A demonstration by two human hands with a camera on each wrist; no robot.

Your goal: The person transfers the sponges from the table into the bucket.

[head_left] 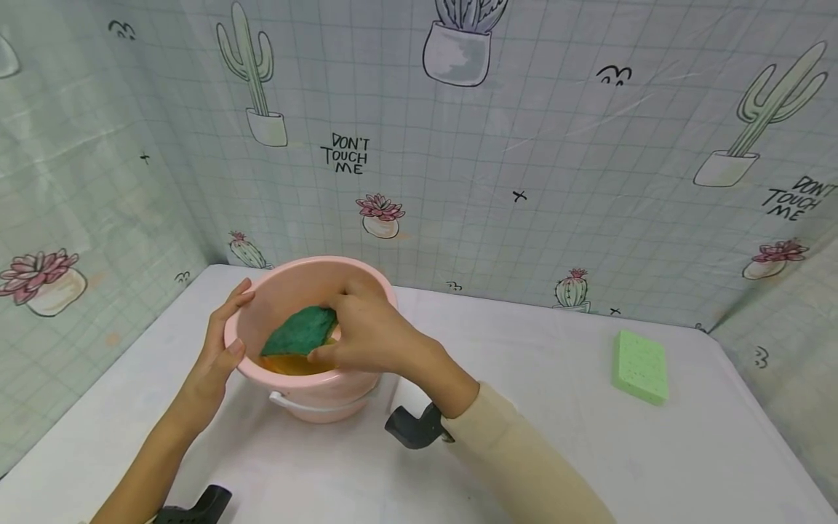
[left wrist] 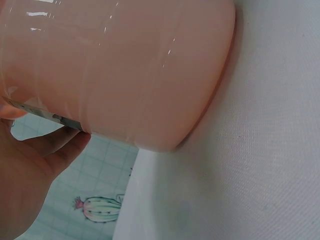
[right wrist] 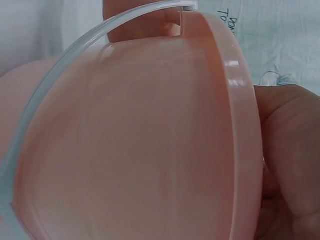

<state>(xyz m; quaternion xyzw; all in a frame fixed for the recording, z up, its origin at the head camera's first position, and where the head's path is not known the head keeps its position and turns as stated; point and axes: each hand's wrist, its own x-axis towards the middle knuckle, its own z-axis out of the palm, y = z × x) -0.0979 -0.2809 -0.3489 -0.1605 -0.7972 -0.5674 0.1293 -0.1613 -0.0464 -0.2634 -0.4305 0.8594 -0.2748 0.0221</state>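
Observation:
A pink bucket (head_left: pixel 314 393) with a white handle (head_left: pixel 321 407) stands on the left part of the white table. My left hand (head_left: pixel 216 356) grips its rim at the left, thumb on the near side. In the left wrist view, fingers (left wrist: pixel 65 147) lie against the bucket's outer wall. Reaching in over the right side of the rim, my right hand (head_left: pixel 369 331) curls thumb and fingers at the edge of a scouring sponge (head_left: pixel 301 331), green on top with yellow-orange beneath. The right fingertips are partly hidden inside the bucket.
A light green sponge (head_left: pixel 640 367) lies on the table (head_left: pixel 524 437) at the right. Beside the bucket, a white object (head_left: pixel 409 397) is partly covered by my right forearm. A curtain (head_left: pixel 458 160) printed with cacti hangs behind the table and along its sides.

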